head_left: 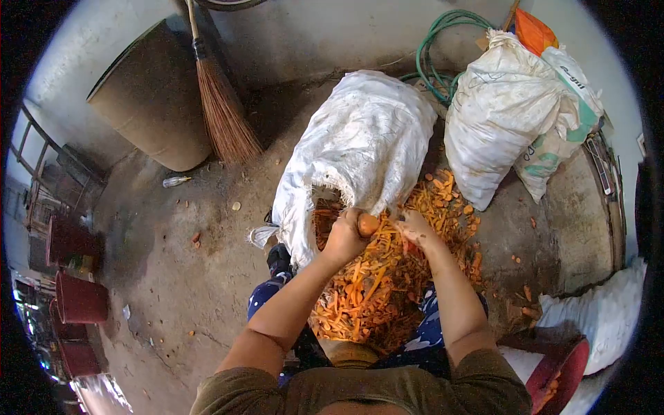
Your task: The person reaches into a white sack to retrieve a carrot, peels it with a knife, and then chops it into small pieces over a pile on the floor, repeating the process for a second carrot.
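L hand (344, 238) curled tight round orange root (367, 224), nr side of white sack (366, 124); R hand (417, 229) just right, grip hidden, can't tell. Root could slip if grip loosens & drop into orange scraps (360, 297); slack sack might sag onto hands.

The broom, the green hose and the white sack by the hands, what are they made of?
The broom seems to be rough, dry plant twigs: stiff brown strands fan out. The green hose is probably smooth rubber or plastic: it bends in round loops. The white sack looks like dull woven plastic, maybe cloth: its opening frays into threads.
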The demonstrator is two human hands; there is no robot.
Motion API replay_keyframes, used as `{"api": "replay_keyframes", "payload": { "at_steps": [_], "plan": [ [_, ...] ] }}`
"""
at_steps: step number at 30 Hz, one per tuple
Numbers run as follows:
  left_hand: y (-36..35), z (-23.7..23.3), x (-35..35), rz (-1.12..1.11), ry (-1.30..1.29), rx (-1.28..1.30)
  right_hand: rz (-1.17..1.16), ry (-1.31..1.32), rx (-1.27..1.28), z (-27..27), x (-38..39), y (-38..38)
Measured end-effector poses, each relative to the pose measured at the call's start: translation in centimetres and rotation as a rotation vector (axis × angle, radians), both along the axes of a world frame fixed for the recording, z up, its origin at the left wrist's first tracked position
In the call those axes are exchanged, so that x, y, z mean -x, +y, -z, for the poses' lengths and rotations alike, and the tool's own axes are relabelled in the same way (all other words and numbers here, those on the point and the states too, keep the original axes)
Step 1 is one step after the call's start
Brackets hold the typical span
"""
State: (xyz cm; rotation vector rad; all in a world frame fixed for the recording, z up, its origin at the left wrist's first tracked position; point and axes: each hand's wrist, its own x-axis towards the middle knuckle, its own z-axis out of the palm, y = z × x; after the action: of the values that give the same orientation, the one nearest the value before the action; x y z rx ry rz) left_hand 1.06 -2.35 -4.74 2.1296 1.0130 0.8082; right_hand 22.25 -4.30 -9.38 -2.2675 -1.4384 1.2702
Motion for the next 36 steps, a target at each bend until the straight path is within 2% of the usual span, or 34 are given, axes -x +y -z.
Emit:
{"api": "replay_keyframes", "payload": {
  "at_steps": [2,3,5,6,8,10,12,13,14,15,18,19,20,22,23,24,26,27,28,30,31,33,34,36],
  "plan": [
    [0.4,-0.1,0.2,-0.036,0.115,0.063,0.281,0.615,-0.217,-4.2,2.2,-2.1],
    [0.5,0.2,0.2,-0.038,0.113,0.062,0.278,0.613,-0.218,-5.2,2.8,-2.4],
    [0.8,1.1,0.3,0.013,0.351,0.016,0.241,0.838,0.015,-6.5,4.0,-2.5],
    [0.8,1.3,0.3,0.011,0.351,0.015,0.239,0.838,0.014,-6.9,4.7,-2.5],
    [0.6,1.1,0.2,0.101,0.314,-0.112,0.085,0.712,-0.215,-7.1,5.9,-2.8],
    [0.9,0.7,0.0,0.095,0.306,-0.192,0.126,0.773,-0.280,-7.4,6.1,-3.3],
    [0.8,-0.2,-0.2,0.086,0.299,-0.275,0.282,0.915,-0.316,-8.1,6.2,-3.7],
    [0.2,-2.0,-0.3,-0.064,0.322,-0.293,0.292,1.005,-0.248,-5.0,5.2,-3.1],
    [-0.1,-3.0,-0.4,-0.215,0.344,-0.311,0.294,1.005,-0.252,-4.4,5.3,-3.1],
    [0.3,-2.1,-0.4,-0.212,0.343,-0.313,0.337,0.978,-0.297,-4.0,5.4,-3.2],
    [2.2,3.3,0.1,-0.289,-0.311,0.265,0.346,0.884,-0.305,-2.3,4.9,-2.7],
    [2.9,3.4,0.5,-0.068,-0.499,0.823,0.315,0.819,-0.267,-1.9,4.7,-2.4],
    [2.5,1.3,0.5,-0.068,-0.500,0.823,0.314,0.819,-0.267,-3.7,5.2,-2.5],
    [1.2,-2.3,0.5,0.016,-1.167,1.605,0.001,0.391,-0.500,-7.2,6.4,-2.9],
    [1.2,-1.5,-0.3,-0.079,-1.124,1.448,-0.119,0.309,-0.451,-7.6,6.5,-2.8],
    [1.2,-1.5,-0.4,-0.083,-1.124,1.451,-0.119,0.311,-0.446,-6.9,6.3,-2.6],
    [1.2,-2.7,-0.6,-0.260,-0.858,1.333,-0.254,0.231,-0.484,-7.0,6.4,-2.3],
    [1.0,-3.4,-1.0,-0.348,-0.889,1.409,-0.134,0.291,-0.545,-7.4,5.8,-2.4],
    [0.9,-2.8,-1.0,-0.351,-0.890,1.412,-0.135,0.291,-0.541,-6.5,4.7,-1.7],
    [0.9,-1.1,-1.1,-0.276,-0.854,1.454,0.200,0.195,-0.765,-3.5,2.2,-0.5],
    [0.8,-1.2,-1.3,-0.333,-0.819,1.492,0.207,0.196,-0.759,-4.8,2.2,-0.5],
    [0.3,0.5,-2.0,-0.294,-0.872,1.516,0.320,-0.017,-0.531,-8.5,2.7,-0.9],
    [0.0,0.4,-2.3,-0.256,-0.932,1.532,0.327,-0.016,-0.528,-8.0,2.7,-0.8],
    [-0.8,0.4,-2.7,-0.276,-0.887,1.548,0.236,-0.382,-0.606,-6.4,2.7,-0.6]
  ]
}}
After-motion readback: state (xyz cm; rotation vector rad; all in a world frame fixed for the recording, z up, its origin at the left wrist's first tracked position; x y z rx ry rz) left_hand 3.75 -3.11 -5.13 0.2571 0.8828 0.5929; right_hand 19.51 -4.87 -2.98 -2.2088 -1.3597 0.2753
